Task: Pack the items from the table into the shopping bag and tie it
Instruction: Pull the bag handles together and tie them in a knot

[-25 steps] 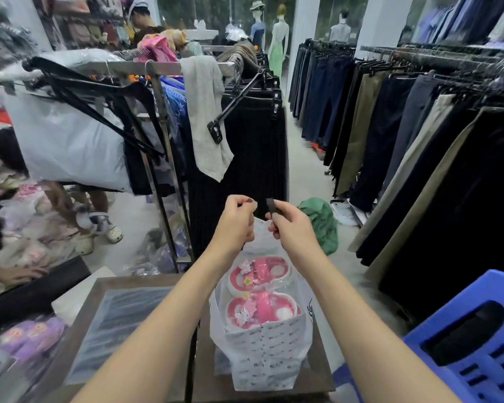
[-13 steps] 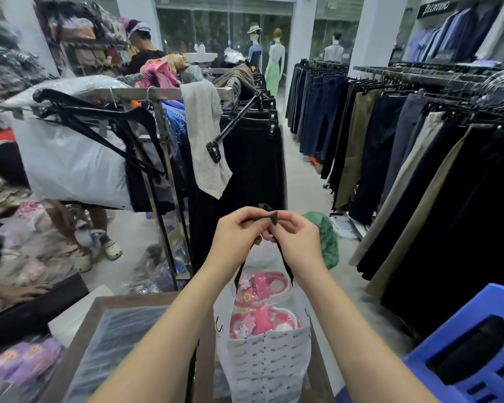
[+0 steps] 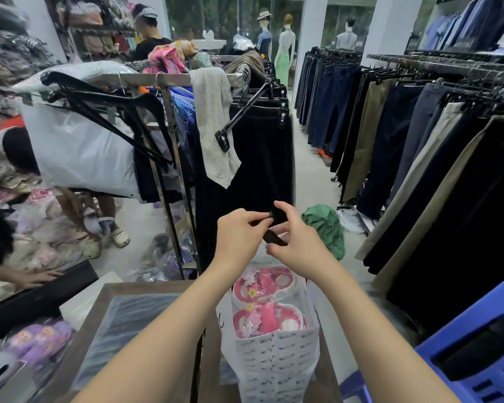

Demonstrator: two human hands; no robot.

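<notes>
A white printed shopping bag (image 3: 277, 365) stands on the wooden table (image 3: 99, 309), with a pair of pink children's sandals (image 3: 266, 301) showing through its clear upper part. Both hands are raised above the bag's mouth. My left hand (image 3: 239, 237) pinches one black bag handle strap (image 3: 274, 237). My right hand (image 3: 297, 242) grips the other strap, and the two straps cross between my fingers. The straps' lower ends are hidden behind my hands.
A flat plastic-wrapped dark garment (image 3: 128, 330) lies on the table left of the bag. A clothes rack (image 3: 169, 112) stands just ahead, trouser racks (image 3: 419, 141) line the right. A blue plastic stool (image 3: 477, 344) is lower right. Other people crouch at the left.
My hands came together above the bag, bringing the two black straps from apart to crossed. The bag's top has been drawn up and narrowed. The camera view tilted up slightly.
</notes>
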